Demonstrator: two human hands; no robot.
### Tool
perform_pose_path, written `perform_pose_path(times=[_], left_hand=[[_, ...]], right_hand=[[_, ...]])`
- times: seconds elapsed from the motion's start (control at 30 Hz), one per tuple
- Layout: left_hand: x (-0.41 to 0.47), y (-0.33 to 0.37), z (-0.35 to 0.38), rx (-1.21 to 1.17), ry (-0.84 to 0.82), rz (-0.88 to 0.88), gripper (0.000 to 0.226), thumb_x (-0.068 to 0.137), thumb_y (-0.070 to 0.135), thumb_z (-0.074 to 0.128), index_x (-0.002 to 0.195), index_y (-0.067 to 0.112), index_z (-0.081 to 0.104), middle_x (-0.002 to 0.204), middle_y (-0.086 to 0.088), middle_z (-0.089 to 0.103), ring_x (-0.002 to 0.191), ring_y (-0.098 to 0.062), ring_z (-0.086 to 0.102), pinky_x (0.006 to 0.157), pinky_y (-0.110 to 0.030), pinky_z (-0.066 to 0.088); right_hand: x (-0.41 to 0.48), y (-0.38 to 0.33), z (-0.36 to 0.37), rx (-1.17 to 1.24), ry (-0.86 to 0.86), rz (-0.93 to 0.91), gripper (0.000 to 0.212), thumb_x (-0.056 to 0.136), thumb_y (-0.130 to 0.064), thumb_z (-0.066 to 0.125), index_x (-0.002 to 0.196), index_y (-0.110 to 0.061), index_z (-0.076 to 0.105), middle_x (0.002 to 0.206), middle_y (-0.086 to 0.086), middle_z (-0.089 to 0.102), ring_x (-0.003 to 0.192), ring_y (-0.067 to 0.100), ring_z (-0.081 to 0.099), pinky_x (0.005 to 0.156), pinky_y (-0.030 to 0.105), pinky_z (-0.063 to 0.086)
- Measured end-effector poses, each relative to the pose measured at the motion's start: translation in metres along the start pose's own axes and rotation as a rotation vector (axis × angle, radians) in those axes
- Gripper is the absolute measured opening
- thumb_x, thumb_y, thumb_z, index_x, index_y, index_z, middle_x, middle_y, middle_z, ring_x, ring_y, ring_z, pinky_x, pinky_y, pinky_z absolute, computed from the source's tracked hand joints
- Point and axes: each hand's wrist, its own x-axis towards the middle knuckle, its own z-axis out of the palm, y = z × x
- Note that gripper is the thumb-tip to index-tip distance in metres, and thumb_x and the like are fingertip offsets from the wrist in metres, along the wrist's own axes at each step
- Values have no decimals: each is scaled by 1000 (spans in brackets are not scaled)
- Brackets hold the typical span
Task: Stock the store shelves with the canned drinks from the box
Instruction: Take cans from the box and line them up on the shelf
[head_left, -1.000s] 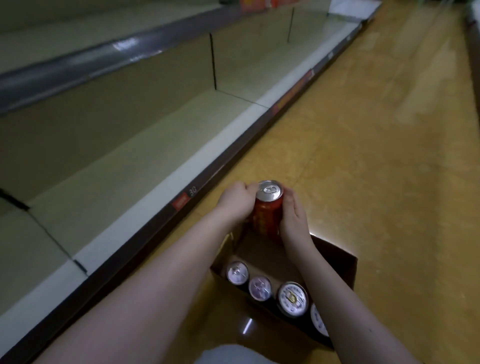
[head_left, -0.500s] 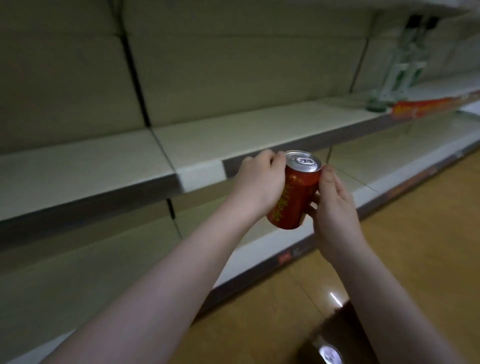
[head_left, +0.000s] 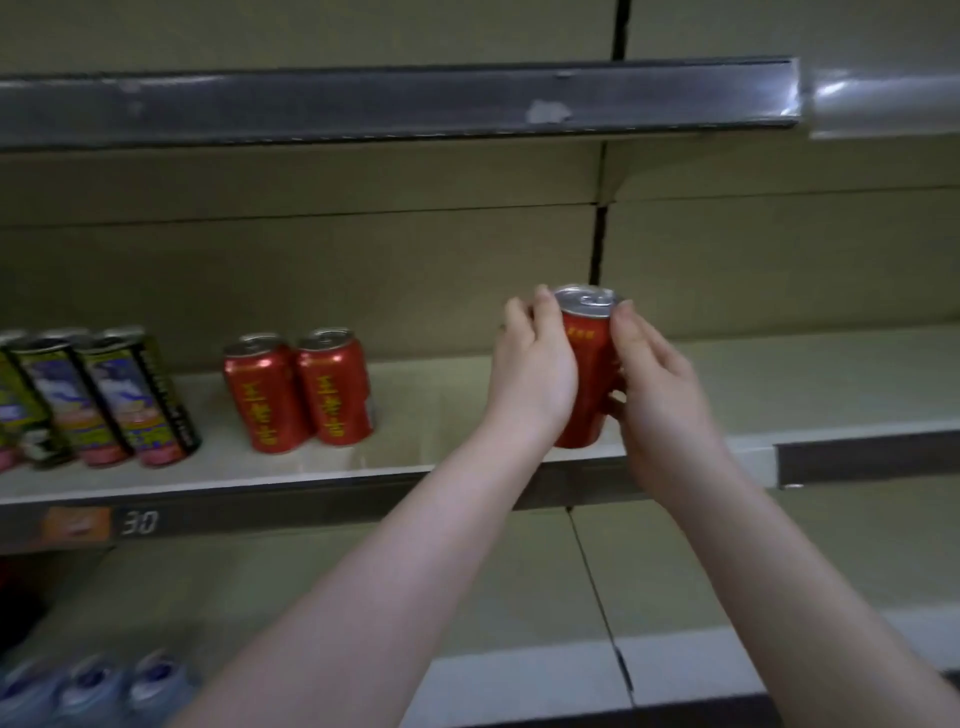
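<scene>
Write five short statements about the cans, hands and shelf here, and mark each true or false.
1. The left hand and right hand both grip one red metal drink can. True.
2. Two matching red cans stand side by side on the beige metal shelf. True.
3. The held can touches that red pair. False: bare shelf lies between them.
4. The tall dark printed cans stand right of the red pair. False: they stand left of it.
5. The price strip under the shelf reads 50. False: it reads 30.
</scene>
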Motion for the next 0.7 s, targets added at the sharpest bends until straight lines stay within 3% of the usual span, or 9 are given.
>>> perform_pose_path(times=[0.07, 0.13, 0.33, 0.5, 0.6, 0.7], left_hand=[[9, -8, -24, -15, 37, -82, 50, 101, 43, 21, 137, 12, 35, 142, -14, 41, 131, -27, 40, 105, -35, 29], [17, -15, -48, -10, 67, -121, 50, 101, 42, 23, 138, 11, 35, 138, -12, 45, 127, -27, 43, 102, -36, 31], [46, -32, -108, 362, 88, 84, 37, 100, 33, 34, 118, 12, 58, 115, -11, 61, 108, -27, 56, 95, -37, 44], [61, -48, -142, 784, 135, 206, 35, 98, 32, 33, 106, 15, 63, 108, -6, 64, 102, -24, 57, 95, -36, 39], [66, -58, -151, 852, 141, 217, 35, 98, 32, 31, 106, 16, 62, 108, -5, 64, 105, -25, 56, 96, -36, 36], [67, -67, -155, 851, 137, 207, 34, 99, 32, 32, 112, 16, 59, 114, -5, 62, 108, -25, 55, 98, -36, 36]], right_hand=[[4, 12, 29, 13, -47, 16, 29, 93, -40, 47, 109, -22, 63, 90, -8, 68, 78, 1, 64, 65, 17, 49], [6, 21, 55, 24, -58, 55, 33, 94, -40, 46, 114, -18, 59, 93, -6, 66, 84, 5, 63, 67, 20, 50], [18, 49, 105, 6, -42, 78, 25, 95, -41, 43, 105, -22, 56, 99, 0, 65, 97, 18, 62, 87, 36, 50], [24, 63, 132, -62, -51, 85, 24, 96, -37, 44, 113, -22, 51, 104, 1, 59, 96, 16, 56, 83, 31, 43], [27, 71, 142, -78, -50, 105, 20, 97, -36, 43, 111, -24, 50, 104, 0, 57, 95, 15, 54, 82, 28, 40], [28, 76, 147, -107, -43, 113, 29, 98, -33, 42, 120, -17, 52, 105, 0, 56, 93, 14, 53, 77, 24, 41]])
